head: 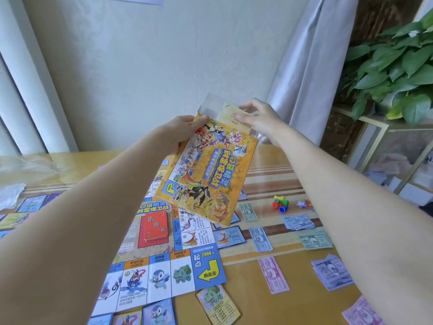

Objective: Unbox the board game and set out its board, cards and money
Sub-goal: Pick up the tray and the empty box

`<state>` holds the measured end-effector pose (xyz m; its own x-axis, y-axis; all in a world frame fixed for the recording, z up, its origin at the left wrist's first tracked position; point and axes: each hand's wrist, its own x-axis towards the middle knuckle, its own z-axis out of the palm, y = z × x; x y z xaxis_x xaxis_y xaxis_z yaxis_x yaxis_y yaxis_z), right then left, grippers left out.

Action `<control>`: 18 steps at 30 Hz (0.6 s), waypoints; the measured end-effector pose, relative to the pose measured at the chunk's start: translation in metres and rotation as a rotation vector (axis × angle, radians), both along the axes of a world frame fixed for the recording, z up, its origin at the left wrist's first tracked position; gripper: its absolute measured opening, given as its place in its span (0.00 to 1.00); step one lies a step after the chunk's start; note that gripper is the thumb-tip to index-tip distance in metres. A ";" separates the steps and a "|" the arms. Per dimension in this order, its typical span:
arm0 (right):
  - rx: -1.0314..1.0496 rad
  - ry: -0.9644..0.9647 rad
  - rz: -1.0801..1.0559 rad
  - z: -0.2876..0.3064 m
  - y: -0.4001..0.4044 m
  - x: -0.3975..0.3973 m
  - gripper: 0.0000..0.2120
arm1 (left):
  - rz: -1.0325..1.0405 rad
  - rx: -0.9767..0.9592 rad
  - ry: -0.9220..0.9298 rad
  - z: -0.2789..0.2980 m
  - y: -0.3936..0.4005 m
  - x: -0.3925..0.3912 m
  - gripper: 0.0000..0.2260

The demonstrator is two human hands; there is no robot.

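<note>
Holding the game package [206, 170] up off the table [269, 273], above the far part of the laid-out board [164, 273]. It's a flat yellow packet in a clear sleeve, cartoon creatures and blue Chinese title printed on it, long axis running from the grips down and toward the person, lower end hanging over the board.

Left hand [180, 132] pinches the top-left corner, thumb on the printed face, fingers curled behind. Right hand [257, 118] is at the open mouth on the top-right, fingers curled onto a pale yellowish slip [236, 118] sticking out of the sleeve. Looks like an insert being drawn out, can't confirm. Right hand is the nearer one to the opening; pull direction would be up and away along the long axis, left hand bracing.

Below the grips: red card deck [155, 225] sits on the board centre. Right of and below the package: paper money [260, 235] laid in separate notes and small stacks, coloured pawns [280, 204] further out. Creature cards [216, 303] lie along the board's near edge and out to the left.

Judgement: setup mostly done, package nearly emptied.
</note>
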<state>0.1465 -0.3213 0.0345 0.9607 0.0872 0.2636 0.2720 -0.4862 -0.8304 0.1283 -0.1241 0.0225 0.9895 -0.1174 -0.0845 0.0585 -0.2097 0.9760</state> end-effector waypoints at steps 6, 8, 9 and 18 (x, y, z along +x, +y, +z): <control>-0.064 0.084 0.137 0.001 -0.005 -0.007 0.09 | 0.005 -0.071 -0.015 -0.006 0.003 -0.003 0.13; -0.047 0.004 0.122 0.003 -0.002 -0.006 0.10 | 0.013 -0.107 -0.013 -0.005 0.001 -0.002 0.13; -0.068 -0.060 0.096 0.005 0.000 -0.006 0.10 | 0.022 -0.128 -0.012 -0.004 -0.001 -0.002 0.13; 0.329 0.182 0.173 0.019 -0.005 -0.011 0.09 | 0.045 -0.160 -0.129 0.003 0.011 -0.009 0.10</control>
